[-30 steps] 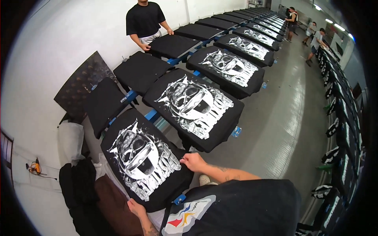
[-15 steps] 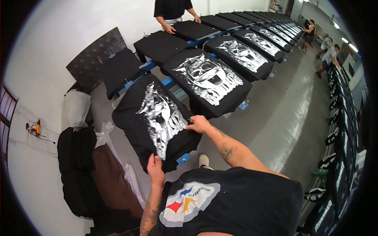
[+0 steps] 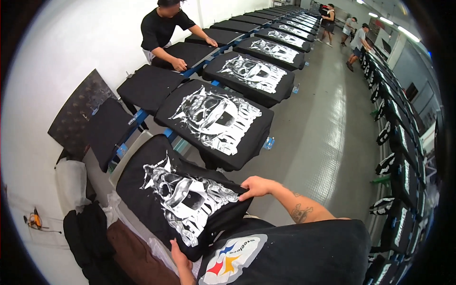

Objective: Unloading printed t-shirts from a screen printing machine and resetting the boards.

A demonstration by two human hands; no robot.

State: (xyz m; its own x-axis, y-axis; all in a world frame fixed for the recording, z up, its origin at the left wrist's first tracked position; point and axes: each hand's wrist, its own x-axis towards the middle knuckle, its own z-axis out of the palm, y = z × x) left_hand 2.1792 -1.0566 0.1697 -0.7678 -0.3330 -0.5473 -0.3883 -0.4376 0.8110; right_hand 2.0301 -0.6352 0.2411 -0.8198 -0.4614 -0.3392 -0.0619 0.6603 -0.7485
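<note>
A black T-shirt (image 3: 137, 183) with a white and grey skull print stretches between my hands, lying over a board whose pale far edge (image 3: 126, 159) shows behind it. My right hand (image 3: 258, 187) pinches the shirt's right side beside the print. Down at its near left edge, my left hand (image 3: 181, 258) is closed on the cloth, its fingers partly hidden. The near part of the shirt hangs close to my body and looks loose and creased. Just beyond lies another printed black shirt (image 3: 175, 114), flat on its board and untouched.
Blue rails (image 3: 141, 115) carry a long double row of shirt-covered boards. Across them a person in black (image 3: 166, 31) touches a plain black shirt (image 3: 187, 53). Folded dark cloth (image 3: 88, 242) is piled at left. A second row of shirts (image 3: 403, 175) lines the right; several people stand farther back.
My hands have drawn the shirt nearer to my body, baring the board's pale far edge. The view has shifted, and more of the person opposite shows.
</note>
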